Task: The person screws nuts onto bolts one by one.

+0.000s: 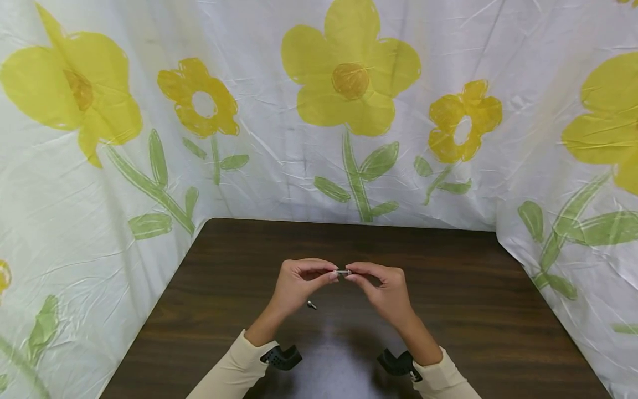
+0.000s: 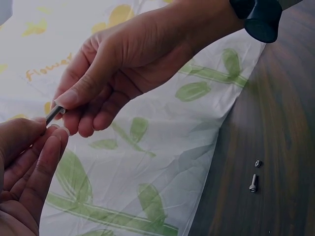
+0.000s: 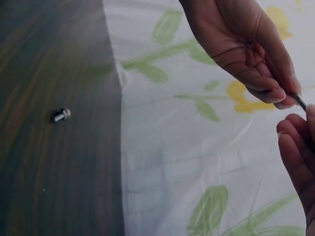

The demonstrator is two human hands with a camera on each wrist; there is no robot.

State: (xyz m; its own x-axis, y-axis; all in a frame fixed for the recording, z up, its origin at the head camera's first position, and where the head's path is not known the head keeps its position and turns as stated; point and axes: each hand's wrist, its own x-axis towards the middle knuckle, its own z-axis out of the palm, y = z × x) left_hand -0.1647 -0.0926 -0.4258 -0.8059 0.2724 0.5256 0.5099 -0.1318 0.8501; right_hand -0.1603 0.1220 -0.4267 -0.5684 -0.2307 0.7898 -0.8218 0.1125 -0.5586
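Observation:
A small metal bolt (image 1: 342, 272) spans the gap between the fingertips of both hands, held above the table. My left hand (image 1: 299, 285) pinches one end between thumb and fingers. At the other end, my right hand (image 1: 386, 288) pinches it the same way. The left wrist view shows the bolt's shank (image 2: 53, 115) up close; fingertips hide its ends, so I cannot tell whether a nut is on it. Below the hands, nearer the left one, a second bolt (image 2: 253, 183) lies on the table beside a small nut (image 2: 258, 163).
The dark wood-grain table (image 1: 448, 321) spreads under both arms. A white curtain with yellow flowers (image 1: 264, 166) hangs behind it and along both sides. Black camera mounts (image 1: 283, 358) sit on both wrists, by the cream sleeves.

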